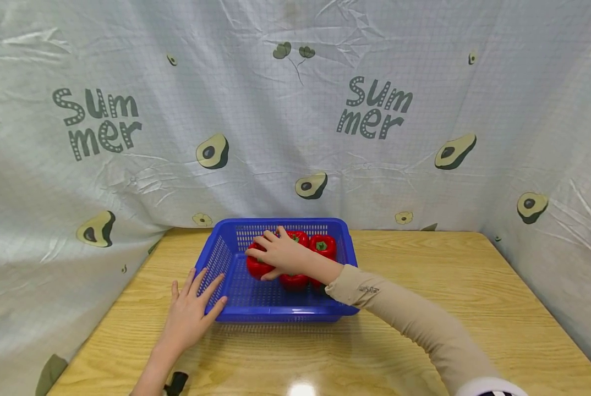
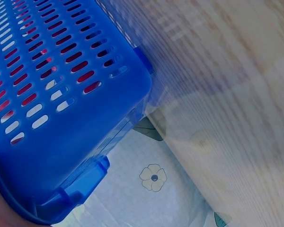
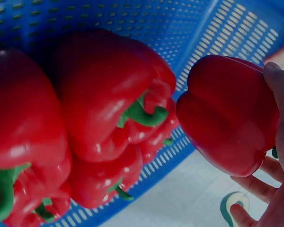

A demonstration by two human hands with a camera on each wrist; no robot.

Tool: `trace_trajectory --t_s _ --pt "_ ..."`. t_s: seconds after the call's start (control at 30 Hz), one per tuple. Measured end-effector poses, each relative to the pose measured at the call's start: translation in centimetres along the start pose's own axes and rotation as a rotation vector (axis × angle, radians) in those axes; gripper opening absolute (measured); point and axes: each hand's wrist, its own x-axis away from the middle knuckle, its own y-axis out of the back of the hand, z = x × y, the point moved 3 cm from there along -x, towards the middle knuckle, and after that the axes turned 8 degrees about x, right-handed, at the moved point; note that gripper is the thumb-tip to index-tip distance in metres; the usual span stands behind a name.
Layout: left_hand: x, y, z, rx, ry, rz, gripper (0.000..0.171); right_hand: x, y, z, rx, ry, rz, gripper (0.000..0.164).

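A blue plastic basket (image 1: 283, 311) with slotted walls stands on the table and holds several red bell peppers (image 1: 325, 242) with green stems, grouped toward its right side. My right hand (image 1: 288, 254) reaches in from the right and grips one red bell pepper (image 3: 229, 113), thumb on one side and fingers on the other. In the head view that pepper is left of the others, partly hidden by the hand. My left hand (image 1: 189, 313) lies at the basket's left rim, fingers spread. Only a bit of it shows in the left wrist view, by the rim.
The wooden table (image 1: 424, 286) extends on both sides of the basket. Behind it hangs a pale curtain (image 1: 256, 110) printed with avocados and lettering. A small black object (image 1: 176, 382) shows beside the left wrist.
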Motion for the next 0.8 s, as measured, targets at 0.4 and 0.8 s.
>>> trace_trajectory --t_s 0.4,0.8 --pt "0.0 -0.1 0.1 -0.002 0.000 -0.007 0.048 -0.8 -2.2 0.9 -0.035 0.015 0.066 0.062" --pt "0.0 0.0 0.0 0.000 0.003 -0.003 0.049 -1.3 -3.5 1.4 -0.027 0.002 0.118 0.064"
